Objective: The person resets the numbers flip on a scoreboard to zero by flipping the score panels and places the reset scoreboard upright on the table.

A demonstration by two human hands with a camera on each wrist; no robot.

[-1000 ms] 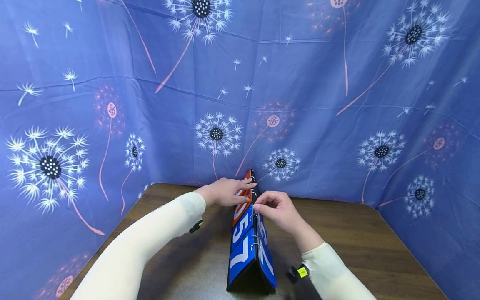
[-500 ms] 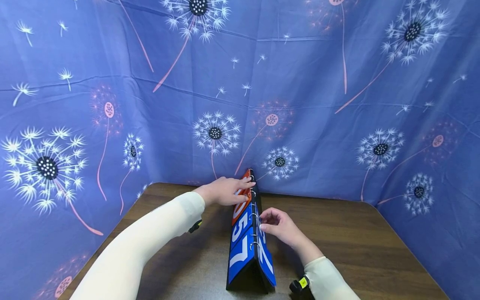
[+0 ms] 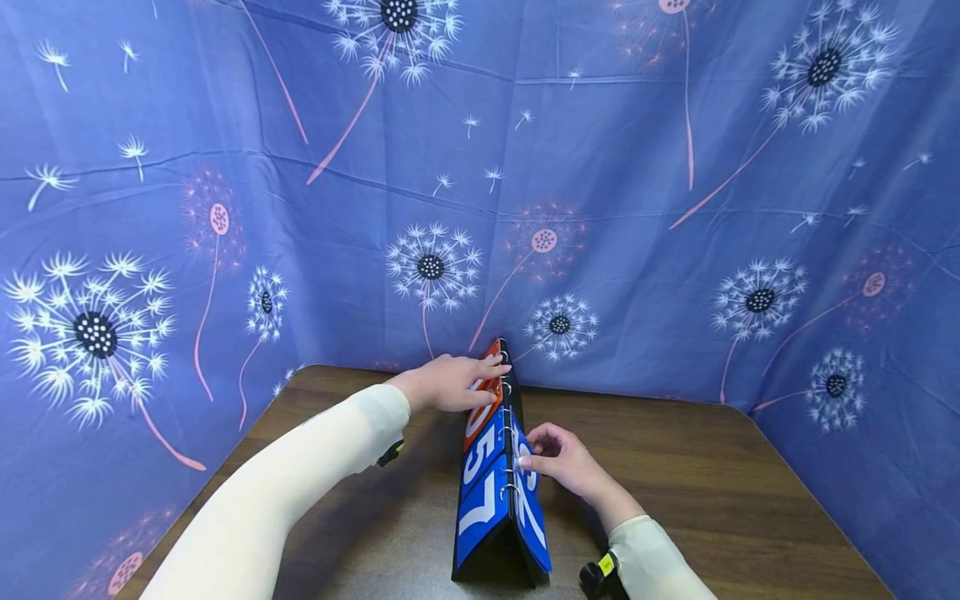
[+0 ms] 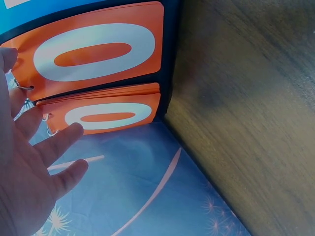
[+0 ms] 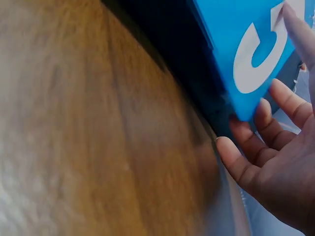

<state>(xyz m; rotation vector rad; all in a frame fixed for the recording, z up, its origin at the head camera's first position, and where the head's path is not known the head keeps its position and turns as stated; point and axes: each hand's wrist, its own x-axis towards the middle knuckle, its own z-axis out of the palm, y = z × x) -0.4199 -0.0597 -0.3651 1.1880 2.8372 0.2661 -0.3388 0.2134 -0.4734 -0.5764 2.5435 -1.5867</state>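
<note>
A tent-shaped flip scoreboard (image 3: 480,508) with ring-bound number cards stands lengthwise on the wooden table. My left hand (image 3: 450,383) lies over its far left side, fingers stretched toward the ridge. Below that hand, in the left wrist view, two orange cards show a zero each, the larger orange card (image 4: 44,86) and a smaller one beside it. On the right slope my right hand (image 3: 566,462) pinches a blue number card (image 5: 216,24), thumb on its face and fingertips at its edge. The digit on that card is partly covered by the thumb.
Metal rings (image 3: 510,490) run along the scoreboard's ridge. Brown tabletop (image 3: 675,483) extends on both sides. A blue dandelion-print cloth (image 3: 637,292) hangs behind the table and along its sides. Each wrist wears a small black device, such as the right wrist camera (image 3: 596,575).
My right hand has moved from the ridge rings down the right slope and toward me, onto a blue card. More of that card's digit shows now. The left hand stays in place.
</note>
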